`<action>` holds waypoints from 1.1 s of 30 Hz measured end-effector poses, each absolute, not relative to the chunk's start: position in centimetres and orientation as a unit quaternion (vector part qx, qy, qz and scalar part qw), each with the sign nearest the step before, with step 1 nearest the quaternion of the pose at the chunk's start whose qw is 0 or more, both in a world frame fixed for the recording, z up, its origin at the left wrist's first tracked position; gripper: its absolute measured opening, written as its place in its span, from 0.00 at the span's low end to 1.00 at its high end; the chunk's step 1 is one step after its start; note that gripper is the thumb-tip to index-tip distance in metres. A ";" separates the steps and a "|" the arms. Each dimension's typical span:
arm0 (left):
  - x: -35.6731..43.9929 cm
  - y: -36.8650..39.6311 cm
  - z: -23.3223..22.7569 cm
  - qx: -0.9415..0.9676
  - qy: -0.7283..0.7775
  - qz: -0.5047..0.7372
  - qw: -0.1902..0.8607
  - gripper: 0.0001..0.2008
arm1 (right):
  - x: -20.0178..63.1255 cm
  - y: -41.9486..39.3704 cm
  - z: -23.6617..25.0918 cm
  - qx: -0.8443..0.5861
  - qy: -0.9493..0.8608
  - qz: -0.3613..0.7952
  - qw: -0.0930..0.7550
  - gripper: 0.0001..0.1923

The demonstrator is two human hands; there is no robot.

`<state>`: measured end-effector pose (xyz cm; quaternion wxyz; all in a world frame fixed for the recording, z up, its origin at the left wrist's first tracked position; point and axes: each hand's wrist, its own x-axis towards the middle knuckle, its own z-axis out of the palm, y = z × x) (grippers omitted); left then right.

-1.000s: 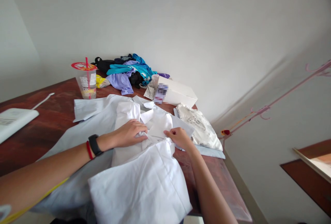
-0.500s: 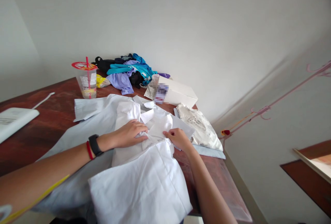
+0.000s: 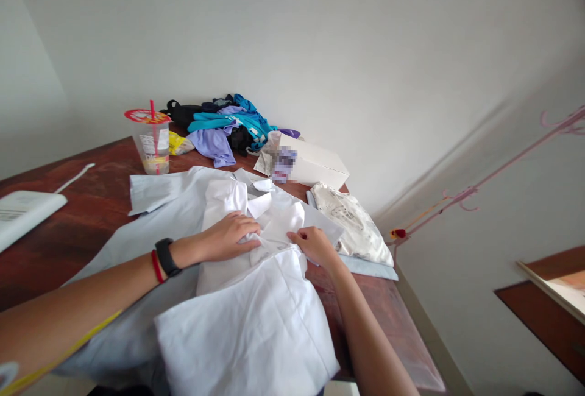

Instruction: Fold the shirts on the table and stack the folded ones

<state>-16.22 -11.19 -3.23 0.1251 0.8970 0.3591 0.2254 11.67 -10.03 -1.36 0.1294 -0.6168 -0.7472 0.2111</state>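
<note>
Both hands rested mid-frame on a white cotton shirt [image 3: 256, 298] spread over the dark wooden table [image 3: 86, 213]. The left hand [image 3: 226, 236] lay flat, pressing the fabric; the right hand [image 3: 315, 245] pinched a fold at the shirt's edge. A clear plastic cup [image 3: 152, 143] with a red straw stood upper left, beside a pile of blue and purple clothes [image 3: 226, 125].

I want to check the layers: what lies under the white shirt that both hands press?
Under the white shirt lies a pale blue garment, spread on the brown table. The part beneath the shirt is covered.
</note>
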 end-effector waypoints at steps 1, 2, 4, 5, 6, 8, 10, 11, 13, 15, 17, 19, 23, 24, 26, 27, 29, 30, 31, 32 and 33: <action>-16.2 -11.2 -3.2 0.897 0.360 0.226 0.124 0.09 | 11.7 -10.0 -1.4 -0.616 -0.748 0.209 0.130 0.27; -16.2 -11.2 -3.2 0.896 0.361 0.226 0.124 0.09 | 11.7 -10.0 -1.4 -0.615 -0.749 0.207 0.131 0.27; -16.2 -11.2 -3.2 0.896 0.361 0.227 0.122 0.09 | 11.7 -10.0 -1.5 -0.614 -0.750 0.206 0.131 0.27; -16.2 -11.2 -3.2 0.896 0.361 0.227 0.122 0.09 | 11.7 -10.0 -1.6 -0.614 -0.751 0.206 0.132 0.27; -16.2 -11.1 -3.2 0.897 0.360 0.227 0.122 0.10 | 11.7 -10.0 -1.6 -0.614 -0.751 0.206 0.132 0.27; -16.2 -11.1 -3.3 0.897 0.359 0.227 0.121 0.10 | 11.7 -10.0 -1.6 -0.614 -0.750 0.206 0.132 0.28; -16.2 -11.1 -3.3 0.897 0.357 0.229 0.121 0.10 | 11.7 -10.0 -1.5 -0.614 -0.751 0.205 0.131 0.28; -16.2 -11.1 -3.4 0.897 0.358 0.230 0.121 0.10 | 11.6 -10.1 -1.4 -0.615 -0.751 0.204 0.130 0.28; -16.2 -11.2 -3.3 0.896 0.359 0.230 0.122 0.09 | 11.6 -10.1 -1.3 -0.617 -0.749 0.203 0.127 0.28; -16.2 -11.2 -3.3 0.896 0.362 0.227 0.124 0.09 | 11.5 -10.1 -1.2 -0.620 -0.748 0.201 0.124 0.28; -16.2 -11.2 -3.2 0.896 0.363 0.225 0.127 0.09 | 11.4 -10.2 -1.1 -0.621 -0.748 0.200 0.121 0.27; -16.2 -11.2 -3.1 0.895 0.363 0.225 0.130 0.09 | 11.4 -10.2 -1.0 -0.621 -0.749 0.201 0.119 0.27; -16.2 -11.2 -3.2 0.891 0.360 0.238 0.141 0.08 | 11.4 -10.3 -0.9 -0.621 -0.749 0.201 0.117 0.28; -16.2 -11.2 -3.2 0.890 0.359 0.241 0.145 0.08 | 11.4 -10.3 -0.9 -0.622 -0.748 0.201 0.116 0.28; -16.2 -11.2 -3.2 0.888 0.358 0.245 0.149 0.08 | 11.3 -10.3 -0.8 -0.623 -0.747 0.202 0.111 0.27; -16.2 -11.2 -3.2 0.888 0.359 0.245 0.150 0.08 | 11.3 -10.4 -0.8 -0.623 -0.748 0.202 0.110 0.27; -16.2 -11.2 -3.1 0.888 0.359 0.246 0.150 0.08 | 11.3 -10.4 -0.7 -0.622 -0.749 0.201 0.111 0.27; -16.2 -11.3 -3.1 0.888 0.358 0.247 0.150 0.08 | 11.3 -10.4 -0.7 -0.622 -0.748 0.201 0.112 0.27; -16.2 -11.3 -3.0 0.887 0.358 0.248 0.151 0.08 | 11.3 -10.4 -0.7 -0.623 -0.747 0.201 0.112 0.28; -16.2 -11.3 -3.0 0.887 0.358 0.249 0.152 0.07 | 11.3 -10.4 -0.8 -0.624 -0.746 0.202 0.113 0.28; -16.2 -11.3 -3.0 0.887 0.358 0.248 0.152 0.08 | 11.3 -10.4 -0.8 -0.625 -0.745 0.203 0.113 0.28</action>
